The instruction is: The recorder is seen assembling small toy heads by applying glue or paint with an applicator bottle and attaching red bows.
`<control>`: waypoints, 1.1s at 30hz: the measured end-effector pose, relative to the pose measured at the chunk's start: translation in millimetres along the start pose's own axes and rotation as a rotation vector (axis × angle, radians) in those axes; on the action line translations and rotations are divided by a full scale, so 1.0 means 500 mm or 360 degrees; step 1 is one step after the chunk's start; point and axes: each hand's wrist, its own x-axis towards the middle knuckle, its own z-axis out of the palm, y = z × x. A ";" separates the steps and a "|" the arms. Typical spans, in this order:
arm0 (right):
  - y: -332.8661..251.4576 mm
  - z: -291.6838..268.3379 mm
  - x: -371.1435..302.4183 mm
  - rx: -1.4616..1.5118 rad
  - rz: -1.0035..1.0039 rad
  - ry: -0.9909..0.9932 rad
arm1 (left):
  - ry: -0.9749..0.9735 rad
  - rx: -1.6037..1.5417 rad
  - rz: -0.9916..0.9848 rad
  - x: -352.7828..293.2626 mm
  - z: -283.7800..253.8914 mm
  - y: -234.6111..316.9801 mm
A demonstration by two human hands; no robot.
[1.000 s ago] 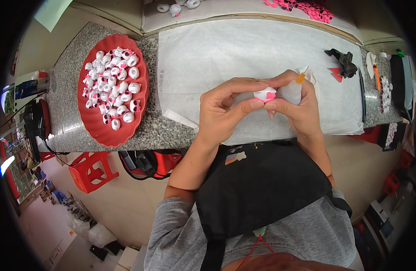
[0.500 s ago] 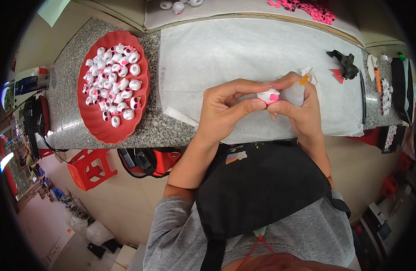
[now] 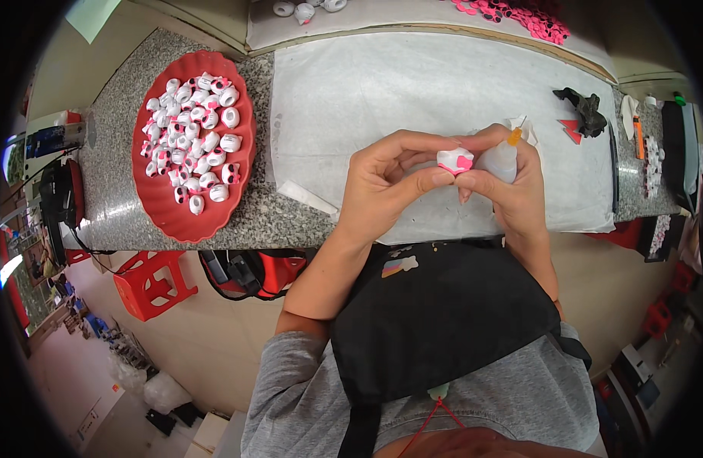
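Over the white sheet, a small white figurine head [image 3: 453,161] with pink parts is pinched between the thumbs and fingertips of both hands. My left hand [image 3: 390,179] is closed on its left side. From the right, my right hand [image 3: 512,195] presses thumb and forefinger against the piece. That same hand also keeps a translucent squeeze bottle [image 3: 499,162] with an orange needle tip [image 3: 515,137] tucked in it, the needle pointing up and away. The fingers hide part of the bottle and the underside of the piece.
A red scalloped plate [image 3: 245,164] heaped with similar white and pink pieces stands at the left on the speckled counter [image 3: 115,160]. White paper [image 3: 351,91] covers the work area. Black crumpled plastic [image 3: 588,114] lies at the right; pink parts [image 3: 519,17] sit on a shelf behind.
The figurine head has turned slightly between my fingers, so its pink patch and white top show at a different angle. Both hands keep their hold.
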 end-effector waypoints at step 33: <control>0.013 -0.037 -0.001 0.0210 -0.0275 0.0145 | 0.0316 0.2773 0.0959 0.276 -0.009 0.082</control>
